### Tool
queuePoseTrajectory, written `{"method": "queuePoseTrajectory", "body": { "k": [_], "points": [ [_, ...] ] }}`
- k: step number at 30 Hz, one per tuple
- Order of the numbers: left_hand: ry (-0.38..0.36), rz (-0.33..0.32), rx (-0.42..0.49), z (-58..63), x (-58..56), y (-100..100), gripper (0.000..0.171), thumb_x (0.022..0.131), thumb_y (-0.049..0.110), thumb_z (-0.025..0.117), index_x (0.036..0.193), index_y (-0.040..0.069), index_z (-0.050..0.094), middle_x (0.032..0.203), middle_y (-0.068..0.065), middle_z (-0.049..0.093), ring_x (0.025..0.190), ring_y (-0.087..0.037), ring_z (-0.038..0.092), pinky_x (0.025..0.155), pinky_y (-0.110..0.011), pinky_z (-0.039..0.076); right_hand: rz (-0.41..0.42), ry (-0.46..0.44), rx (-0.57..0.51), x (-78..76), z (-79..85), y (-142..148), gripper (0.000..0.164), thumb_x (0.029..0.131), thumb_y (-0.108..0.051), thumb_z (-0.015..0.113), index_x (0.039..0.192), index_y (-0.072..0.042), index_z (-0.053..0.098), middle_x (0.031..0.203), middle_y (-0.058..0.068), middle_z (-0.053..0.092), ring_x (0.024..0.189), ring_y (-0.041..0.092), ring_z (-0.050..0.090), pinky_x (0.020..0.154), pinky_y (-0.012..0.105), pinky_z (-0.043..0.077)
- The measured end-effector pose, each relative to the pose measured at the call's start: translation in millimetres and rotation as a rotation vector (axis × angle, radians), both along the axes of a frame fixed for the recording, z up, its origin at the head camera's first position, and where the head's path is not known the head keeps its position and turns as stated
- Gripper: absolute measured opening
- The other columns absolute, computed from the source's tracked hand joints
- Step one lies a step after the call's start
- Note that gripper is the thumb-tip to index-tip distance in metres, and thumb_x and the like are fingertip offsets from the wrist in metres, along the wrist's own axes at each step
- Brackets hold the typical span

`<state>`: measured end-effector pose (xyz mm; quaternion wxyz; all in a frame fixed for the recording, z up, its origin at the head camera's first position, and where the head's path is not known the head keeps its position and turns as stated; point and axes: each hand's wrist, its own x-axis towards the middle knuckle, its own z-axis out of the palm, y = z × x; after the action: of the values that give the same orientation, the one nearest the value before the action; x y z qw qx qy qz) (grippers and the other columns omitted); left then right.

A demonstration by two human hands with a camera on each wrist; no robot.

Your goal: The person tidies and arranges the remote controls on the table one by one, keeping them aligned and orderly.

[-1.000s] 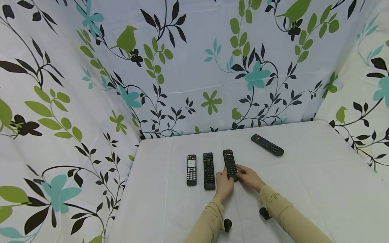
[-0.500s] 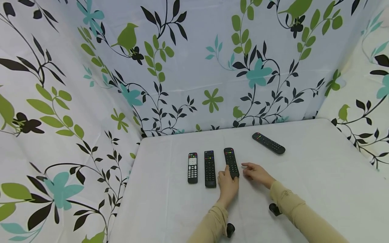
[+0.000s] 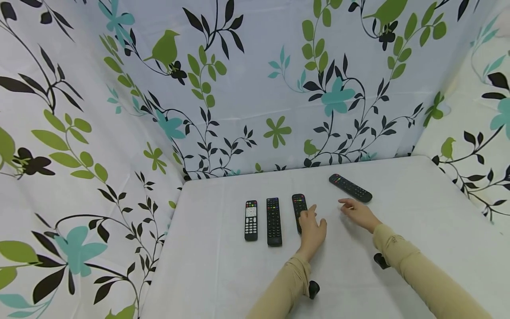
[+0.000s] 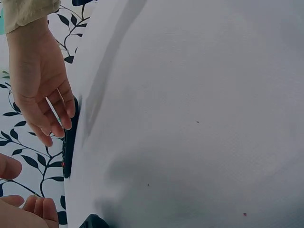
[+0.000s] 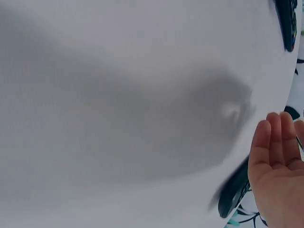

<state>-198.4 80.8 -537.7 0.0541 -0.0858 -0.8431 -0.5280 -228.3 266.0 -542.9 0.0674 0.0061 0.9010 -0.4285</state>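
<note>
My left hand is spread with relaxed fingers over the right side of a black remote control, partly hiding its lower half. My right hand hovers just in front of another black remote control, which lies at a slant farther right. Nothing is in its loosely extended fingers. The left wrist view has the right hand beside the slanted remote control, with part of the left hand at the lower left. In the right wrist view, the right hand partly covers the slanted remote control.
Two more remote controls lie side by side to the left: one with white buttons and a longer black one. All rest on a white-covered table. A patterned curtain stands behind the table and along its sides.
Both hands held the third remote control at first. The right hand let go and moved right to the slanted one. The left hand then released its grip and spread its fingers.
</note>
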Motion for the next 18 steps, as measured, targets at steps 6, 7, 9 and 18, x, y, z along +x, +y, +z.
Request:
{"method": "queuePoseTrajectory", "body": {
  "k": [6, 7, 9, 18],
  "points": [
    [-0.099, -0.044, -0.035, 8.1, -10.1, 12.3, 0.047, 0.086, 0.004, 0.052, 0.132, -0.002, 0.044, 0.11, -0.011, 0.046, 0.101, -0.021, 0.049, 0.085, -0.029, 0.043, -0.056, 0.173, 0.147, -14.7, 9.4, 21.6, 0.035, 0.092, -0.009, 0.048, 0.122, 0.009, 0.054, 0.115, 0.032, 0.055, 0.101, 0.042, 0.053, 0.083, 0.05, 0.045],
    [-0.111, -0.051, -0.034, 8.3, -11.8, 13.4, 0.048, 0.087, 0.004, 0.051, 0.134, -0.002, 0.043, 0.111, -0.011, 0.046, 0.101, -0.02, 0.05, 0.086, -0.028, 0.044, -0.068, 0.188, 0.165, -17.3, 9.7, 25.8, 0.035, 0.092, -0.008, 0.048, 0.121, 0.01, 0.054, 0.116, 0.034, 0.054, 0.103, 0.043, 0.051, 0.084, 0.051, 0.044],
    [-0.128, -0.06, -0.031, 7.1, -15.7, 15.1, 0.049, 0.087, 0.005, 0.05, 0.136, -0.002, 0.041, 0.113, -0.013, 0.046, 0.1, -0.02, 0.052, 0.086, -0.028, 0.046, -0.098, 0.199, 0.185, -21.5, 10.4, 33.4, 0.036, 0.091, -0.009, 0.048, 0.12, 0.011, 0.054, 0.119, 0.037, 0.049, 0.106, 0.046, 0.047, 0.087, 0.056, 0.04],
    [-0.199, -0.075, 0.006, -1.3, -28.1, 14.1, 0.06, 0.084, 0.006, 0.053, 0.141, 0.001, 0.035, 0.118, -0.017, 0.049, 0.084, -0.009, 0.052, 0.074, -0.021, 0.045, -0.172, 0.117, 0.277, -25.9, 2.9, 60.9, 0.043, 0.092, -0.012, 0.036, 0.127, 0.013, 0.044, 0.123, 0.041, 0.042, 0.112, 0.056, 0.039, 0.093, 0.062, 0.035]
  ]
}}
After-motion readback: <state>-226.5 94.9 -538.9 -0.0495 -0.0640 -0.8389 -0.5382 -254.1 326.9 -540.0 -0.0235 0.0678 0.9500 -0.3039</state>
